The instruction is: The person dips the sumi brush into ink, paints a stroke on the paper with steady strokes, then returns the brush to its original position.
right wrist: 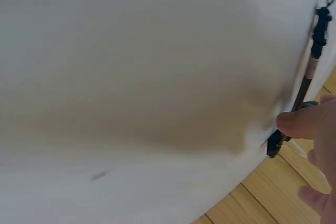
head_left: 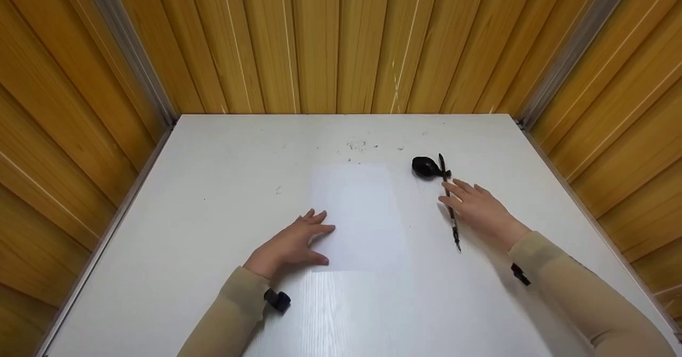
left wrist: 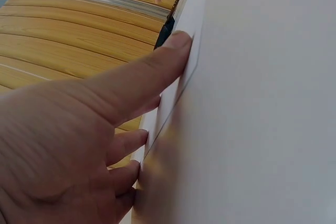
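A blank white sheet of paper [head_left: 365,218] lies flat mid-table. My left hand [head_left: 293,244] rests over its left edge, fingers spread; in the left wrist view the thumb [left wrist: 176,43] lies along the paper's edge. To the right is a slim dark writing brush [head_left: 453,224] with a hanging loop at its near end. Its dark far tip leans on a glossy black rounded object [head_left: 424,167] with a narrow neck. My right hand [head_left: 484,210] is at the brush shaft, fingers extended; the right wrist view shows the thumb [right wrist: 299,124] against or just before the shaft.
The white table [head_left: 224,165] carries small dark smudges [head_left: 357,145] beyond the paper. Wood-patterned panels [head_left: 319,42] stand behind it and on both sides, with metal posts at the corners. A dark device [head_left: 277,300] is strapped at the left wrist.
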A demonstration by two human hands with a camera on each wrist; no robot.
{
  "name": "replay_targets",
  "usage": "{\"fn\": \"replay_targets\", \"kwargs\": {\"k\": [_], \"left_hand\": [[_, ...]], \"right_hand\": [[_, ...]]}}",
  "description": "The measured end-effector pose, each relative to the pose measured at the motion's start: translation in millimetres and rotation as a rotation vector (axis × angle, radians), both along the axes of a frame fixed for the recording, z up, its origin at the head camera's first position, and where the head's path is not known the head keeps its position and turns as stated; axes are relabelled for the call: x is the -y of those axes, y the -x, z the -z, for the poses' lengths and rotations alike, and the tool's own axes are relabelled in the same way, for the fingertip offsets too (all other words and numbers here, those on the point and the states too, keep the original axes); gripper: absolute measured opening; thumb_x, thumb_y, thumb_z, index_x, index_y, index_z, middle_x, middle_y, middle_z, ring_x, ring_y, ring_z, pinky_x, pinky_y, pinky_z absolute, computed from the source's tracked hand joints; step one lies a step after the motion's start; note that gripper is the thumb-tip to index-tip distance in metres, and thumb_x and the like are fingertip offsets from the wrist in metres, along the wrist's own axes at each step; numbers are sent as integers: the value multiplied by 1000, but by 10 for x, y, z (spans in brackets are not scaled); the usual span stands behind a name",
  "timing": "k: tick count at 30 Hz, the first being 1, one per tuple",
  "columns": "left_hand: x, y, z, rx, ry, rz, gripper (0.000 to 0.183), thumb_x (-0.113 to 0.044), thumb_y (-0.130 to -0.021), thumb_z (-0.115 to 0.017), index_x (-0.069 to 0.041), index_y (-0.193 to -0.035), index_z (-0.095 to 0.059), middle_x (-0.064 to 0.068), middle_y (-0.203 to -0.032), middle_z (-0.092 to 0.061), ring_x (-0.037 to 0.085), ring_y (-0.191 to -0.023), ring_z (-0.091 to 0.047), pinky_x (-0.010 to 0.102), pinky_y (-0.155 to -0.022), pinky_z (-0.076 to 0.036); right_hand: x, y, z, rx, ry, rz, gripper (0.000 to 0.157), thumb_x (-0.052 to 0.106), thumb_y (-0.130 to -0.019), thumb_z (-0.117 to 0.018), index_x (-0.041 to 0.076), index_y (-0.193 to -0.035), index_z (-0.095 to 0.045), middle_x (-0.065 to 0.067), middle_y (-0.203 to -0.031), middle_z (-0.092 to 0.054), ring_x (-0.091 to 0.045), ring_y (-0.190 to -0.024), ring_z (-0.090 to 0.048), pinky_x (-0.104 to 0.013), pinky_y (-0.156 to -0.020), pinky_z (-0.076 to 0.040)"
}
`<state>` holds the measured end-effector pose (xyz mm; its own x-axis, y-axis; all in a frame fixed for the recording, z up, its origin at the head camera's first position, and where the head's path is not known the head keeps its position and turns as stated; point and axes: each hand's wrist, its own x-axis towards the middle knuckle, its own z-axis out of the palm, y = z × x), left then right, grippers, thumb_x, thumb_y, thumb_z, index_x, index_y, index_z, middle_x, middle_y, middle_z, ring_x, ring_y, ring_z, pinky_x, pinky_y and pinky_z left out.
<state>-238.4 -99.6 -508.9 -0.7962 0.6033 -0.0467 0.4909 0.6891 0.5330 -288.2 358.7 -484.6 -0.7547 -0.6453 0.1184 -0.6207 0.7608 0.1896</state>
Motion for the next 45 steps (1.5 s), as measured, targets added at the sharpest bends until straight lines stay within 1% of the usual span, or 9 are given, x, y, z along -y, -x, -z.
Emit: {"fn": "replay_targets", "kwargs": {"k": [13,17,21,24,28,32,39,42,45], "left_hand": [[-6,16,15,12,-10,8,75,-41,-74,-77,-16,-139,-47,10,-155,-22,35,-143,-11,55,-113,-18],[0,23,17,8,-8,10,76,-42,-74,-76,-17,-139,-46,10,-155,-22,35,-143,-11,56,-113,-18],[2,28,14,13,-11,10,77,-43,-73,-77,-16,-138,-47,11,-154,-22,36,-143,-11,56,-113,-18],[3,34,19,11,-2,10,77,-43,-73,-77,-17,-138,-47,10,-155,-22,35,-143,-11,55,-113,-18],[10,33,22,10,2,7,77,-44,-73,-76,-17,-139,-47,9,-155,-22,33,-144,-10,53,-114,-16],[11,28,36,-2,1,2,77,-44,-73,-77,-18,-139,-47,9,-155,-22,33,-144,-11,53,-114,-16],[5,19,49,9,13,-27,77,-45,-72,-77,-22,-139,-46,5,-155,-22,30,-144,-10,53,-114,-19],[8,11,41,11,14,-25,77,-45,-72,-77,-22,-139,-46,5,-155,-22,30,-144,-10,53,-114,-19],[11,7,35,2,9,-11,76,-43,-73,-77,-20,-139,-47,7,-155,-22,32,-144,-11,53,-114,-19]], "right_hand": [[-132,138,191,-242,-73,-318,39,-4,-73,-70,3,-111,-65,-13,-121,-62,-32,-117,-55,-46,-89,-49],[-151,169,213,-281,-59,-357,21,-3,-90,-48,2,-103,-63,-12,-113,-65,-32,-112,-58,-43,-84,-51],[-169,193,218,-334,-45,-379,45,7,-103,-16,4,-98,-61,-11,-108,-66,-31,-109,-60,-41,-76,-53],[-173,218,197,-391,-5,-413,42,6,-103,-20,3,-96,-61,-12,-106,-66,-33,-108,-60,-41,-71,-54],[-163,261,110,-436,52,-455,20,-1,-89,-47,2,-101,-63,-14,-109,-66,-35,-107,-60,-42,-68,-55],[-135,297,-12,-485,111,-459,23,-3,-83,-54,2,-102,-66,-12,-109,-67,-33,-105,-61,-41,-63,-54],[67,301,-266,-622,504,-422,15,-1,-88,-59,2,-97,-70,-14,-102,-70,-36,-100,-64,-45,-65,-54],[206,287,-362,-656,827,-376,17,-9,-79,-66,-1,-94,-71,-18,-97,-70,-41,-96,-64,-45,-76,-54],[328,291,-435,-603,1286,-262,18,-15,-76,-67,-8,-93,-68,-24,-94,-68,-41,-93,-64,-36,-82,-55]]}}
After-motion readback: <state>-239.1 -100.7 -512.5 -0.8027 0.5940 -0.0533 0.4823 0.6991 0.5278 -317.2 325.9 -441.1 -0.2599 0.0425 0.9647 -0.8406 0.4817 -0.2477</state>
